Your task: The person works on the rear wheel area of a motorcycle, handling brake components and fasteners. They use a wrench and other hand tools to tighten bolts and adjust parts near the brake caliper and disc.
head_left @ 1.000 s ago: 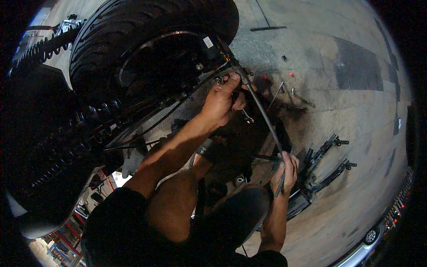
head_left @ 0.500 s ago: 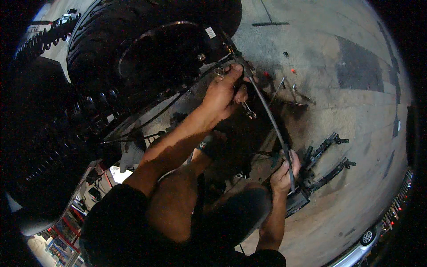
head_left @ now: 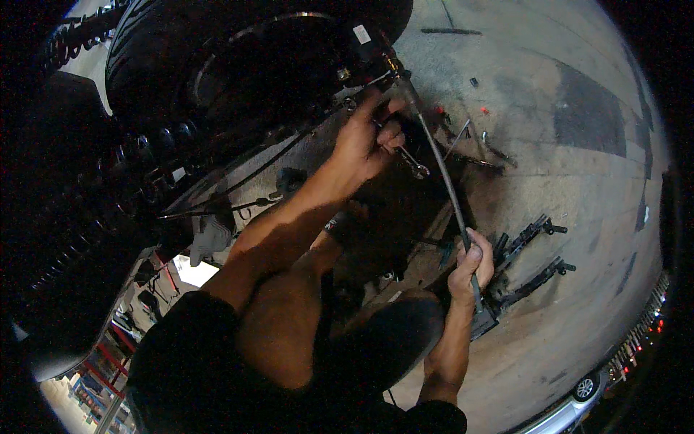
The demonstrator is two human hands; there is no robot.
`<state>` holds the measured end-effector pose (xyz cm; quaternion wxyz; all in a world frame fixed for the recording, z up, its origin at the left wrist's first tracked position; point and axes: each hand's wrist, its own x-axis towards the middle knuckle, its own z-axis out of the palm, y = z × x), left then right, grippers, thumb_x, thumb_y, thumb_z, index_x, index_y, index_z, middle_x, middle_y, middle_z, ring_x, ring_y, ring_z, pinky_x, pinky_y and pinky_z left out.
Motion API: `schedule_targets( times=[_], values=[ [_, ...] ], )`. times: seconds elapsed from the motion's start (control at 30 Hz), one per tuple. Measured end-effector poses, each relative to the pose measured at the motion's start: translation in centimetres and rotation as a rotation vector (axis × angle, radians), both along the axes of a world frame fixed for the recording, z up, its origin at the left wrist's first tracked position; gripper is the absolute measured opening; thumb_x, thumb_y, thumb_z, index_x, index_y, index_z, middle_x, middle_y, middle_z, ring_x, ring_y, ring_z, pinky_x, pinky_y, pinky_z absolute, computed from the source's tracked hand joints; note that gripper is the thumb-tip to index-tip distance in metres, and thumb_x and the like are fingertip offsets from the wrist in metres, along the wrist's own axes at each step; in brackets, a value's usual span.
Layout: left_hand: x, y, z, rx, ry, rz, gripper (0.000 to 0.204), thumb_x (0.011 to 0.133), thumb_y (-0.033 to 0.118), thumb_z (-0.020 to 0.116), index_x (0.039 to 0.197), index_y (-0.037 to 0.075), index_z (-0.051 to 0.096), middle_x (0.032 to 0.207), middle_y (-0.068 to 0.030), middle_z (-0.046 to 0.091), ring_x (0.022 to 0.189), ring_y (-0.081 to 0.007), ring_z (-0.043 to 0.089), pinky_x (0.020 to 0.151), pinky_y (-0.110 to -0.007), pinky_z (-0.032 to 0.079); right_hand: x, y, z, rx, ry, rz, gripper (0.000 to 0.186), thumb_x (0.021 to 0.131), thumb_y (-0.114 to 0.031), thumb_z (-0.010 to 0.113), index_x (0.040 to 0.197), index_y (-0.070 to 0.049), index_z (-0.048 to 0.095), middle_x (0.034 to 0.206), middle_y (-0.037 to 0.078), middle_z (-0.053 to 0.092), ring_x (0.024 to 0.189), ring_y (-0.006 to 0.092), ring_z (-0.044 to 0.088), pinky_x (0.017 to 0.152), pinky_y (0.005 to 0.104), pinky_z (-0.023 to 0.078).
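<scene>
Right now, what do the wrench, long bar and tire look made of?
Wrench: likely chromed steel, bright; sharp glints. Long bar: probably steel, dull grey; soft sheen along its length. Tire: apparently rubber, matte black; treaded, though dimly lit.

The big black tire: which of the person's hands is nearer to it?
Left. The left hand is below the tire in view, holding a wrench; the right hand is farther down and right, gripping the long bar.

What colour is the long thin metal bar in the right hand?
Dark grey; the long thin metal bar shows best in the head view.
</scene>
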<state>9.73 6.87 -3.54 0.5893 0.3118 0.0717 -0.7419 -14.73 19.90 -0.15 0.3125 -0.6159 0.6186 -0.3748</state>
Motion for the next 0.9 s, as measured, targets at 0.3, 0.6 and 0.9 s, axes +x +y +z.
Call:
schedule_targets(
  times=[0.3,0.6,0.9],
  values=[
    [0.5,-0.9,-1.6,-0.149,0.168,0.025,0.014,0.095,0.024,0.046,0.096,0.01,0.05,0.081,0.0,0.057,0.047,-0.009,0.034,0.05,-0.026,0.032,-1.1,-0.1,-0.2,0.296,-0.355,-0.078,0.044,0.094,-0.038,0.045,0.104,0.004,0.059,0.091,0.007,0.059,0.073,0.0129,0.052,0.062,0.023,0.045],
    [0.5,-1.8,-2.0,-0.268,0.214,-0.024,0.015,0.094,0.021,0.049,0.095,0.007,0.054,0.076,0.0002,0.055,0.045,-0.0094,0.033,0.049,-0.027,0.031,-0.4,0.4,-0.8,0.271,-0.33,-0.109,0.041,0.095,-0.036,0.045,0.103,0.002,0.058,0.092,0.008,0.058,0.077,0.0141,0.055,0.063,0.0223,0.046],
    [0.3,-1.9,-2.4,-0.231,0.157,0.014,0.015,0.093,0.022,0.051,0.093,0.007,0.055,0.078,-0.0005,0.057,0.046,-0.0092,0.035,0.05,-0.027,0.033,-0.7,0.1,-1.1,0.326,-0.411,-0.121,0.04,0.094,-0.035,0.044,0.1,0.002,0.059,0.085,0.007,0.057,0.067,0.014,0.052,0.058,0.0244,0.044]
  ],
)
